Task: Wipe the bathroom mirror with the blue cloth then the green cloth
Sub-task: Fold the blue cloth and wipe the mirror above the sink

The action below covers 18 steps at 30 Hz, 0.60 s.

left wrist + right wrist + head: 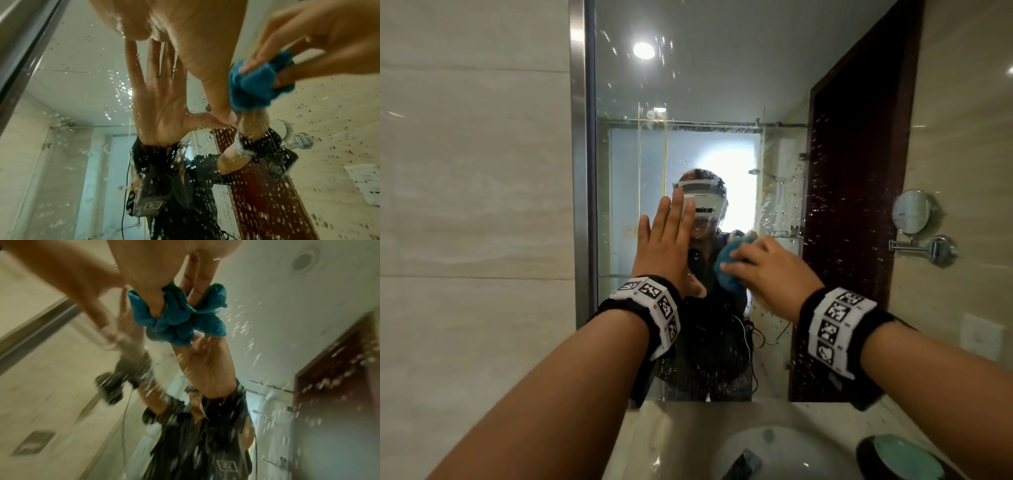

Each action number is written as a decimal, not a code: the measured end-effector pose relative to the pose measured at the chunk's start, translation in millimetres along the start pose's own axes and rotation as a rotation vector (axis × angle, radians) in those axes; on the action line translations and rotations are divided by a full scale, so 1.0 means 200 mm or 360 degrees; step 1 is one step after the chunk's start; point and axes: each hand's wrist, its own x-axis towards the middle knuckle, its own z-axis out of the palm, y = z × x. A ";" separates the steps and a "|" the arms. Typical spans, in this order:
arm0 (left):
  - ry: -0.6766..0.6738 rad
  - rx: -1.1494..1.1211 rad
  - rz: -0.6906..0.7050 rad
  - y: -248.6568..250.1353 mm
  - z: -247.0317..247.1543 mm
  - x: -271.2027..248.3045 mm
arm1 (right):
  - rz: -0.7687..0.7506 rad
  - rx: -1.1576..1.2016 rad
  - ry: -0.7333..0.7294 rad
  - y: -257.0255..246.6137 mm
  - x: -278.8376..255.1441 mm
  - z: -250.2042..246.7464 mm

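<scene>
Head view: the right hand (763, 270) clutches the bunched blue cloth (729, 270) against the mirror (722, 85), just right of the left hand (667, 246), which lies flat and spread on the glass. The blue-cloth wipe seems underway; droplets remain, so broader strokes are likely needed next. The green cloth (897, 452) lies below the mirror beside the sink (808, 455). No readable writing.

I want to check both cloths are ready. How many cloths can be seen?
2. The blue cloth is bunched in the right hand, against the mirror. A green cloth lies in a dark dish beside the sink. Others may be hidden.
</scene>
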 end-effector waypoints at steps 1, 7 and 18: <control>-0.0009 0.0005 0.0001 0.00 0.00 0.00 | 0.0151 0.0007 0.0066 0.05 0.02 -0.03; -0.0037 -0.0003 -0.0013 0.01 -0.01 -0.01 | 0.0726 0.0268 0.0453 0.14 0.11 -0.15; -0.0003 0.0021 -0.0026 0.01 -0.01 -0.01 | 0.0018 0.0001 -0.0008 0.00 -0.06 0.03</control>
